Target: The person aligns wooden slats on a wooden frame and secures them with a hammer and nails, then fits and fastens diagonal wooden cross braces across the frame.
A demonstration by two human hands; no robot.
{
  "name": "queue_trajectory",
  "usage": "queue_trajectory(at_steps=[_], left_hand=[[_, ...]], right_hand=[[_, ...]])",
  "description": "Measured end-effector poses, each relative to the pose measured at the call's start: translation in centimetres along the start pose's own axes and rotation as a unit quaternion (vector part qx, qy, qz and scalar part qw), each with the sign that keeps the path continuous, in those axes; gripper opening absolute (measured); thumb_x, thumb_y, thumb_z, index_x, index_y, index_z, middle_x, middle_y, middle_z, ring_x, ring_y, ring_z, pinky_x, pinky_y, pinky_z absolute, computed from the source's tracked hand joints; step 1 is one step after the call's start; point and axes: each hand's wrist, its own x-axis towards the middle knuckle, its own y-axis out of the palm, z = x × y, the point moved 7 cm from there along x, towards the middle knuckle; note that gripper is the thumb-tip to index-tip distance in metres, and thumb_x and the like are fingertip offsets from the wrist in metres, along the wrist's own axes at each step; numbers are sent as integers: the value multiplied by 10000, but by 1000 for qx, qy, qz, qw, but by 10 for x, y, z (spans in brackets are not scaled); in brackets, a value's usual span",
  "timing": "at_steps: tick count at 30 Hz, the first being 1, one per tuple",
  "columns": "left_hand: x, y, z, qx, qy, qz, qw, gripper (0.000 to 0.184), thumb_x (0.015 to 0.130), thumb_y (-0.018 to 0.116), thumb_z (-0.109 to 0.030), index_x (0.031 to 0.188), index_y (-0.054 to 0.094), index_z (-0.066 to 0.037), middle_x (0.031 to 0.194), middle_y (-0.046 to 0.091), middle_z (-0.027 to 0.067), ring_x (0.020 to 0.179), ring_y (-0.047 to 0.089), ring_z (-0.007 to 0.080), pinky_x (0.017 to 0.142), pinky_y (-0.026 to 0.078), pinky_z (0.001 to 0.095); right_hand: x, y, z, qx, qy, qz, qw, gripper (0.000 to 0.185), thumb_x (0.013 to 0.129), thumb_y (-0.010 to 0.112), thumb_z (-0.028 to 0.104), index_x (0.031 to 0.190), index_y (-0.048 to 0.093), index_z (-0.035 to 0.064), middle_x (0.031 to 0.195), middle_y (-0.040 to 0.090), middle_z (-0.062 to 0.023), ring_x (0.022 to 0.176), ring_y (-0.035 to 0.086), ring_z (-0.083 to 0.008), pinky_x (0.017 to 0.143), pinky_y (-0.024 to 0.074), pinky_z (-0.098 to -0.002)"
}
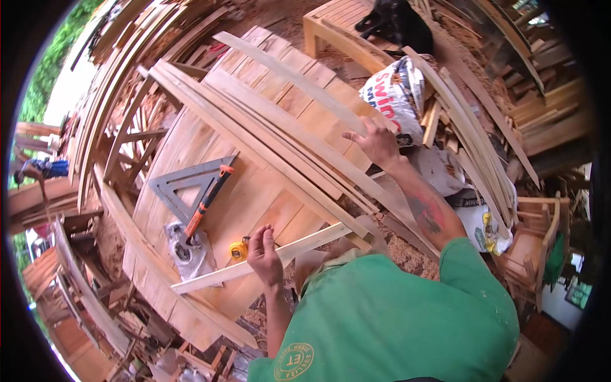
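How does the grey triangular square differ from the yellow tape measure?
The triangular square is grey, flat and larger; the tape measure is yellow, rounded and compact. An orange-and-black tool overlaps the square, while the tape measure lies by the left hand. Both rest on the boards.

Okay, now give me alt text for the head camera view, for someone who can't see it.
A person's right hand is at the end of a long wood strip, and the left hand is over a shorter strip. Below lies a plank panel with a triangular square and yellow tape measure.
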Motion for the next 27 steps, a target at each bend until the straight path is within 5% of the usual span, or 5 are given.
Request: queue_trajectory(at_steps=[2, 22, 24, 26, 27], left_hand=[[-8, 7, -4, 3, 4, -12, 1000, 207, 968, 608, -75, 1127, 647, 53, 1058, 688, 106, 995, 646, 155, 876, 507, 251], [-96, -162, 4, 102, -18, -205, 973, 228, 963, 608, -154, 1090, 679, 21, 1019, 721, 124, 897, 680, 150, 810, 536, 276], [-118, -176, 18, 69, -73, -214, 972, 214, 945, 632, -152, 1082, 691, 1, 980, 727, 122, 874, 672, 137, 777, 538, 267], [-135, -182, 44, 25, -81, -248, 965, 225, 948, 633, -159, 1087, 688, 10, 976, 726, 115, 868, 667, 128, 777, 537, 263], [-139, -180, 55, -16, -78, -246, 966, 237, 952, 634, -165, 1091, 685, 18, 972, 726, 107, 862, 663, 119, 777, 536, 259]], right_hand=[[-1, 0, 23, -177, -104, -170, 964, 643, 790, 741, 505, 1131, 560, -10, 1089, 587, -227, 999, 594, -377, 878, 488, -473], [-73, 29, -7, -45, -72, 158, 984, 403, 845, 582, 112, 1229, 604, -9, 1008, 633, -199, 921, 621, -357, 850, 502, -437], [-35, 28, -67, -107, -466, 3, 878, 333, 868, 597, 199, 1141, 640, 14, 811, 657, -138, 659, 597, -270, 642, 511, -392], [-25, 6, -62, 194, 95, 98, 971, 289, 947, 575, 308, 986, 679, 41, 646, 603, -84, 534, 542, -189, 518, 461, -319], [-34, -3, -28, 193, 112, 96, 970, 340, 965, 555, 370, 942, 678, 55, 599, 564, -60, 487, 509, -162, 473, 427, -299]])
